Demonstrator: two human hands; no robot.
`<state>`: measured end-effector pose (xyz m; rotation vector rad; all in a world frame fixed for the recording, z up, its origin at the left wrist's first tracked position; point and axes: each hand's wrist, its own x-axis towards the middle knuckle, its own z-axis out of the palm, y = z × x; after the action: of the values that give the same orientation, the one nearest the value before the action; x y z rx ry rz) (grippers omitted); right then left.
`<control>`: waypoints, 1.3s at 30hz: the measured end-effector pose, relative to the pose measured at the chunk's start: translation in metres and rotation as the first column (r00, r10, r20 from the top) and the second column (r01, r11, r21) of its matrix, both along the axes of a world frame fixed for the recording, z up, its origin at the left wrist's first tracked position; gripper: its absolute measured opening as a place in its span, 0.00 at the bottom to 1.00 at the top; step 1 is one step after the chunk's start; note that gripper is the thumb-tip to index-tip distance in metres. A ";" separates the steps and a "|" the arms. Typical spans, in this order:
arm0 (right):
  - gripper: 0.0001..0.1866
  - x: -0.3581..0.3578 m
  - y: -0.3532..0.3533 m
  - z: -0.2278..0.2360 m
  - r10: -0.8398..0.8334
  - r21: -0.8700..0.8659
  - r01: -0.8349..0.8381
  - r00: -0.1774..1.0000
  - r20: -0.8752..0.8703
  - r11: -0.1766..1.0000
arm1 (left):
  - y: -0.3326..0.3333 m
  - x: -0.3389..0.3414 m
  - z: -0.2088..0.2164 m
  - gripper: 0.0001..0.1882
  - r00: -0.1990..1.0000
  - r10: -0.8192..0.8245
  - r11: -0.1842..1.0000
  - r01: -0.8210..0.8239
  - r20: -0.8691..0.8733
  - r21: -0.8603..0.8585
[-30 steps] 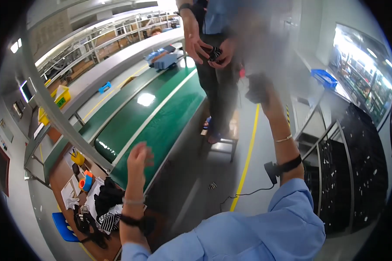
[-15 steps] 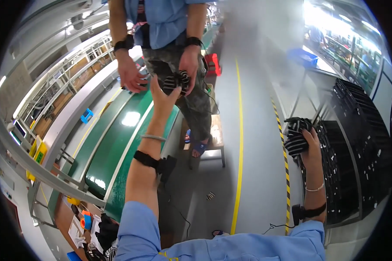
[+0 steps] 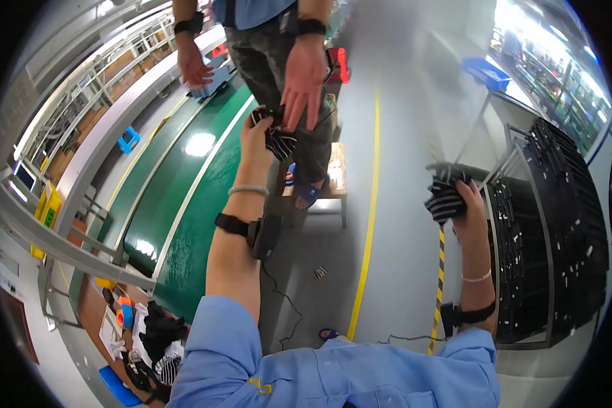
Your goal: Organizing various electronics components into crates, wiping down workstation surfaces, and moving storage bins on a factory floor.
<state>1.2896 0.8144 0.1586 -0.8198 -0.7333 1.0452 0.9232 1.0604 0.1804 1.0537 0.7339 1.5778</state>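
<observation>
My left hand [image 3: 255, 132] is closed on a striped cloth bundle [image 3: 281, 144], black with white stripes, held out ahead of me. Just above it hangs a co-worker's hand [image 3: 302, 85], its fingers stretched downward; whether it touches the cloth I cannot tell. The co-worker's other hand [image 3: 195, 68] hangs apart, holding nothing I can see. Out to the right, my right hand [image 3: 469, 207] grips a second striped cloth bundle [image 3: 445, 197], also black and white. The folds hide what either bundle is exactly.
A green conveyor belt [image 3: 190, 224] runs along the left. Black panels [image 3: 544, 231] fill a rack at right. A wooden stool [image 3: 336, 177] stands by the co-worker's legs. On the floor lie a small striped scrap [image 3: 320, 273] and a thin cord [image 3: 298, 306].
The co-worker's hand has let go of the striped cloth, which is now in my left hand. That co-worker appears higher in view. My right hand has swung slightly left with its bundle.
</observation>
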 end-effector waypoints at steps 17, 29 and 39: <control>0.23 -0.204 0.207 0.140 -0.848 0.854 -0.047 -0.157 0.506 0.518 | -0.308 -0.232 -0.201 0.17 0.866 0.435 0.812 -0.259 0.247 -0.523; 0.22 -0.353 0.117 0.013 -0.659 0.670 -0.326 0.160 0.735 0.667 | -0.423 -0.256 -0.209 0.22 0.524 0.534 0.843 -0.388 0.664 -0.372; 0.27 -0.225 0.094 -0.311 0.637 -0.551 -0.319 0.400 0.659 0.771 | -0.492 -0.268 -0.279 0.26 0.440 0.547 0.825 -0.431 0.713 -0.366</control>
<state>1.0643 0.9081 -0.1519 -1.5111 -1.7421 1.3271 0.6554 0.5688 -0.0987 -0.1071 0.4933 2.2203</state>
